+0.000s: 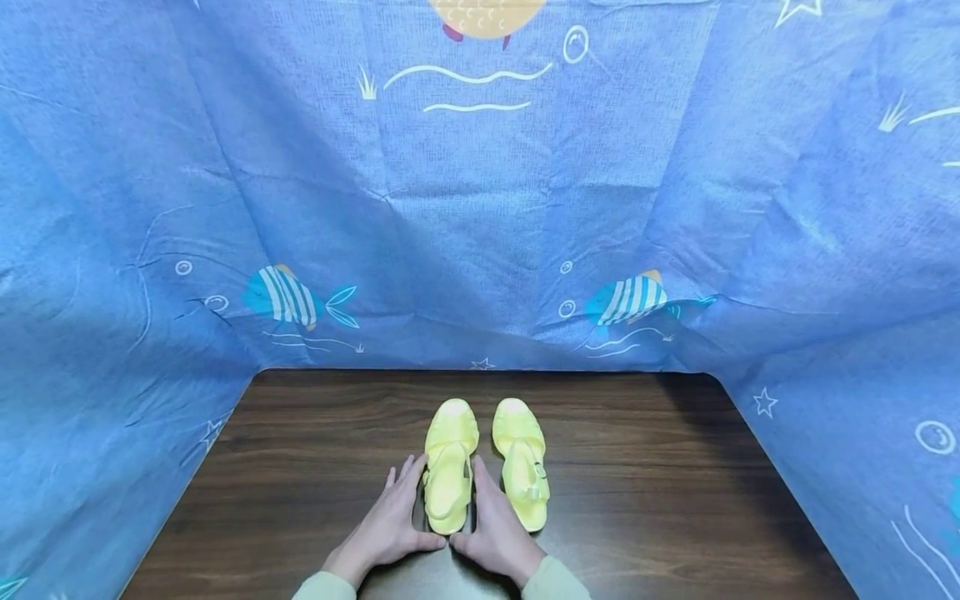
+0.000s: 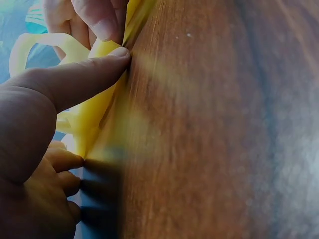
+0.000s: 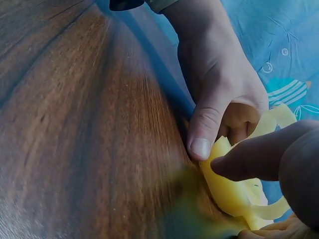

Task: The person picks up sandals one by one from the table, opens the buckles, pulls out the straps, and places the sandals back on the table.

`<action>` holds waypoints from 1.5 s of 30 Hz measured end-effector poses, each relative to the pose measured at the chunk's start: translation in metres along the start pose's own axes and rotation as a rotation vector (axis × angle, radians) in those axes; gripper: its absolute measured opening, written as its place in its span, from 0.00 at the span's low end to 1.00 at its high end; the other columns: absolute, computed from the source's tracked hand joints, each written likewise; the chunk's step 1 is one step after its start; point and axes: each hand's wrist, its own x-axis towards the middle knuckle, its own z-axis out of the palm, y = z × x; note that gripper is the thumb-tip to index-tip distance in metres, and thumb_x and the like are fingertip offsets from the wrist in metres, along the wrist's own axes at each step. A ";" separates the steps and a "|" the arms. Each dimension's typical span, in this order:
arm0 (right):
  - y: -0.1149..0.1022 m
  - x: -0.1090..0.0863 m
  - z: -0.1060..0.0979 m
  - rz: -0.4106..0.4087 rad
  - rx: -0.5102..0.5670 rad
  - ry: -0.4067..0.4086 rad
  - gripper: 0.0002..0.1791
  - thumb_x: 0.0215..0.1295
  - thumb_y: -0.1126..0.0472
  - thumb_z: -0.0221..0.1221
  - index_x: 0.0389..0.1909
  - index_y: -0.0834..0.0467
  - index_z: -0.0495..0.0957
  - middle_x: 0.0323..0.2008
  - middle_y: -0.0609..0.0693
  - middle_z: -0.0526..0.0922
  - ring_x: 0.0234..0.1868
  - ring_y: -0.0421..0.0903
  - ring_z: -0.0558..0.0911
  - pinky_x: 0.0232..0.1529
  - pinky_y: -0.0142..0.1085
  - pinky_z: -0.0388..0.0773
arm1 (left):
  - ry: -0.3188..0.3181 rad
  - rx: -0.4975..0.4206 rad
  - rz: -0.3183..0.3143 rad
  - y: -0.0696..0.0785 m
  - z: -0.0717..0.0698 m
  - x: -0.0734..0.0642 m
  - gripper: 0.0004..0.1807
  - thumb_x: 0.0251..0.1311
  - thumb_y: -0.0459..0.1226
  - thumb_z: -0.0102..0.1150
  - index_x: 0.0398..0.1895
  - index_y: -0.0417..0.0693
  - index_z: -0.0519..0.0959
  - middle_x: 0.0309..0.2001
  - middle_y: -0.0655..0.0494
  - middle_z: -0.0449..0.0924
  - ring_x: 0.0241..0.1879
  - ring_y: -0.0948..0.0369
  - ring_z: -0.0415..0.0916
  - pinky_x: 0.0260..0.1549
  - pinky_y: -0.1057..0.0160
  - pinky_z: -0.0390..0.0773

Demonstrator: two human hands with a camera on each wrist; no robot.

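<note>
Two pale yellow buckled sandals lie side by side on the brown wood-grain table, toes pointing away. The left sandal (image 1: 450, 479) sits between both hands. My left hand (image 1: 392, 521) lies along its outer side with fingers stretched forward, its thumb (image 2: 84, 79) at the heel. From the other side, my right hand (image 1: 497, 525) reaches along the inner edge, its thumb (image 3: 254, 157) against the back of the heel. The thumb tips nearly meet there. The right sandal (image 1: 517, 429) stands just beyond the right hand, its strap and buckle showing.
The brown table (image 1: 300, 450) has its far edge against a blue cloth (image 1: 480, 250) printed with fish, stars and bubbles. That cloth also hangs along the left and right sides. Pale green sleeves (image 1: 555, 579) cover the wrists.
</note>
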 end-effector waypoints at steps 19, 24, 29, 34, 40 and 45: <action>0.000 -0.015 -0.003 -0.051 0.045 -0.040 0.59 0.45 0.63 0.80 0.79 0.63 0.60 0.71 0.53 0.75 0.70 0.49 0.75 0.70 0.46 0.74 | 0.048 0.054 0.057 0.006 0.007 -0.017 0.67 0.35 0.48 0.88 0.77 0.28 0.60 0.75 0.30 0.65 0.77 0.33 0.55 0.74 0.28 0.49; -0.001 -0.023 -0.006 -0.038 0.024 -0.077 0.56 0.48 0.59 0.80 0.77 0.64 0.61 0.69 0.54 0.76 0.68 0.49 0.76 0.68 0.45 0.76 | 0.073 0.086 0.080 0.010 0.010 -0.025 0.65 0.34 0.50 0.88 0.75 0.29 0.63 0.74 0.31 0.67 0.76 0.33 0.58 0.73 0.29 0.53; -0.004 -0.030 -0.008 -0.035 -0.027 -0.103 0.55 0.48 0.56 0.80 0.75 0.67 0.62 0.68 0.57 0.77 0.67 0.50 0.77 0.67 0.46 0.77 | 0.089 0.096 0.105 0.014 0.013 -0.033 0.64 0.34 0.52 0.88 0.73 0.29 0.65 0.73 0.31 0.68 0.75 0.32 0.60 0.71 0.27 0.56; -0.006 -0.036 -0.011 -0.050 -0.059 -0.122 0.55 0.49 0.54 0.80 0.75 0.68 0.62 0.69 0.59 0.75 0.67 0.53 0.77 0.66 0.48 0.77 | 0.082 0.100 0.112 0.017 0.016 -0.039 0.61 0.35 0.54 0.87 0.70 0.32 0.68 0.74 0.31 0.66 0.74 0.31 0.61 0.69 0.26 0.59; -0.004 -0.041 -0.013 -0.111 -0.051 -0.111 0.55 0.49 0.53 0.80 0.74 0.69 0.63 0.68 0.58 0.77 0.65 0.50 0.79 0.64 0.46 0.79 | 0.108 0.125 0.131 0.020 0.021 -0.043 0.66 0.32 0.52 0.89 0.73 0.29 0.65 0.74 0.32 0.68 0.72 0.31 0.63 0.67 0.25 0.62; -0.003 -0.045 -0.013 -0.109 -0.002 -0.121 0.54 0.47 0.56 0.81 0.74 0.65 0.64 0.66 0.53 0.78 0.63 0.44 0.79 0.63 0.43 0.80 | 0.148 0.135 0.164 0.020 0.026 -0.048 0.55 0.28 0.51 0.90 0.62 0.35 0.73 0.71 0.31 0.70 0.70 0.30 0.67 0.62 0.24 0.65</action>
